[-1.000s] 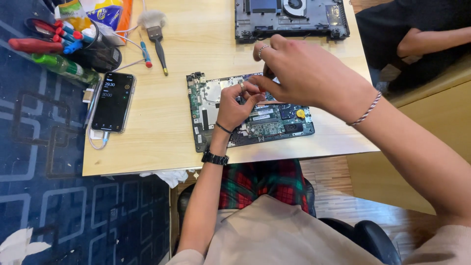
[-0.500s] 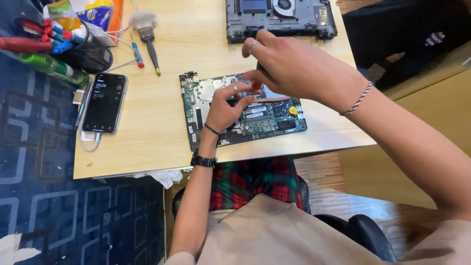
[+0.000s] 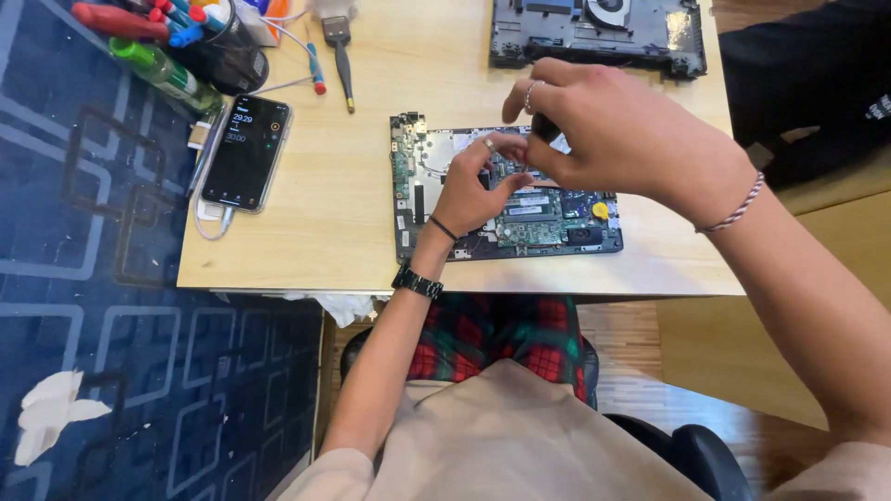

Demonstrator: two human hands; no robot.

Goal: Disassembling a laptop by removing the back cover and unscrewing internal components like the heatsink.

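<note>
Both hands hover over the open laptop board [image 3: 520, 218], which lies right beneath the fingertips. The left hand [image 3: 473, 190] pinches narrow onto the board, seemingly steadying it; the right hand [image 3: 613, 139] curls round a small dark piece [image 3: 543, 125] above.

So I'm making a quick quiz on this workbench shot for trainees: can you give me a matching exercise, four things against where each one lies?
Things:
1. smartphone
2. open laptop base
3. second laptop chassis
4. black-handled brush

Places:
A. at the far edge of the table, beyond the hands
B. near the table's left edge, screen lit, on a white cable
C. under the left hand and right hand
D. between the screwdriver cluster and the far chassis

Pairs: 1-B, 2-C, 3-A, 4-D
</note>
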